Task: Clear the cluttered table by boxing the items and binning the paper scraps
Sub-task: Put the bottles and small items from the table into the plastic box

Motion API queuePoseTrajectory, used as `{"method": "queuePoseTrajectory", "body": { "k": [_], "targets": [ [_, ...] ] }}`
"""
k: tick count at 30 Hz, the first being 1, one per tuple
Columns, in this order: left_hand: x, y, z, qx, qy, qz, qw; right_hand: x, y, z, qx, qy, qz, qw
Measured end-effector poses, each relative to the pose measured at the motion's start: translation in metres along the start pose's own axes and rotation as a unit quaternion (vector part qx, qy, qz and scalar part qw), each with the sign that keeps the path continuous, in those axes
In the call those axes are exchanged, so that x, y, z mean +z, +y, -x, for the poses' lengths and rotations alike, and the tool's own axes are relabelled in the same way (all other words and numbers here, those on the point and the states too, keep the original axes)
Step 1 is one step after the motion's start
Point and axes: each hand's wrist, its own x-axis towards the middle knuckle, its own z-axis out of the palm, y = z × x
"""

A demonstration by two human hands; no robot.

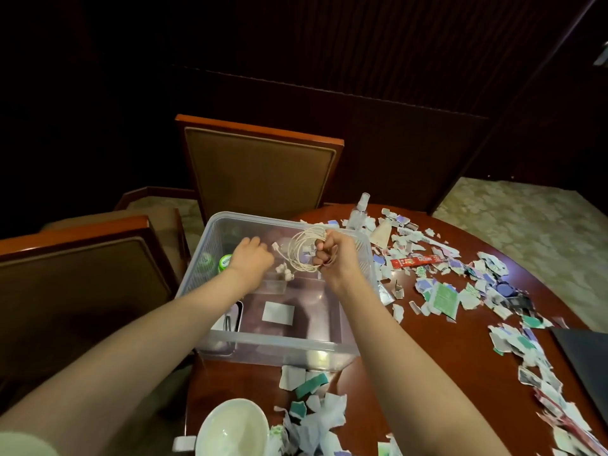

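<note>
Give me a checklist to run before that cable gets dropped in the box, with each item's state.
1. Cable coiled and gripped by the right hand: ok.
2. Loose ends tucked in: not ok, the plug ends dangle from the coil.
3. Left hand holding a cable end: cannot tell.
4. Coil above the clear box: ok.
5. Free floor in the box: ok, bare bottom shows around the white card.
6. Table finished: not ok; paper scraps, spray bottle and red sachet remain.
</note>
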Motion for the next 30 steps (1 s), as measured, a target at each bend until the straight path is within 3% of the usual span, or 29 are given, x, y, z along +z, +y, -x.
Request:
{"method": "queuePoseTrajectory", "body": {
  "k": [2, 4, 5, 6, 7, 9, 10, 13, 15, 17, 20, 24, 25, 28, 30],
  "targets": [
    [-0.008, -0.002, 0.002, -0.002, 0.023, 0.034, 0.999, 0.006, -0.001, 0.002, -0.002, -0.014, -0.028, 1.000],
    [-0.019, -0.004, 0.007, -0.026, 0.019, 0.184, 0.982, 0.012, -0.003, 0.004, -0.004, -0.031, -0.082, 0.996],
    [-0.024, -0.004, 0.011, -0.044, -0.003, 0.297, 0.954, 0.015, -0.003, 0.002, -0.006, -0.037, -0.111, 0.993],
    [-0.030, -0.003, 0.016, -0.055, -0.044, 0.410, 0.909, 0.017, -0.003, 0.000, -0.008, -0.041, -0.138, 0.990],
    [-0.033, 0.000, 0.020, -0.061, -0.103, 0.526, 0.842, 0.020, -0.001, -0.001, -0.009, -0.043, -0.162, 0.986],
    [-0.042, 0.005, 0.028, -0.066, -0.225, 0.714, 0.660, 0.023, 0.004, -0.004, -0.012, -0.040, -0.197, 0.980],
    [-0.044, 0.006, 0.030, -0.070, -0.246, 0.770, 0.584, 0.024, 0.007, -0.006, -0.013, -0.034, -0.204, 0.978],
    [-0.037, 0.001, 0.024, -0.082, -0.180, 0.859, 0.472, 0.023, 0.020, -0.014, 0.022, -0.001, -0.159, 0.987],
    [-0.033, -0.006, 0.020, -0.094, -0.147, 0.888, 0.427, 0.024, 0.026, -0.016, 0.055, 0.037, -0.064, 0.996],
    [-0.032, -0.011, 0.021, -0.095, -0.134, 0.880, 0.446, 0.026, 0.027, -0.020, 0.079, 0.077, 0.055, 0.992],
    [-0.032, -0.013, 0.022, -0.109, -0.122, 0.835, 0.525, 0.031, 0.028, -0.022, 0.084, 0.097, 0.179, 0.975],
    [-0.020, -0.011, 0.015, -0.134, -0.068, 0.786, 0.600, 0.035, 0.036, -0.024, 0.127, 0.055, 0.160, 0.977],
    [-0.016, -0.013, 0.012, -0.145, -0.037, 0.756, 0.637, 0.034, 0.036, -0.023, 0.141, 0.038, 0.148, 0.978],
    [-0.007, -0.022, 0.005, -0.140, 0.029, 0.595, 0.791, 0.027, 0.034, -0.020, 0.174, -0.007, 0.119, 0.977],
    [-0.005, -0.025, 0.002, -0.114, 0.040, 0.510, 0.852, 0.025, 0.034, -0.018, 0.184, -0.011, 0.098, 0.978]
  ]
}}
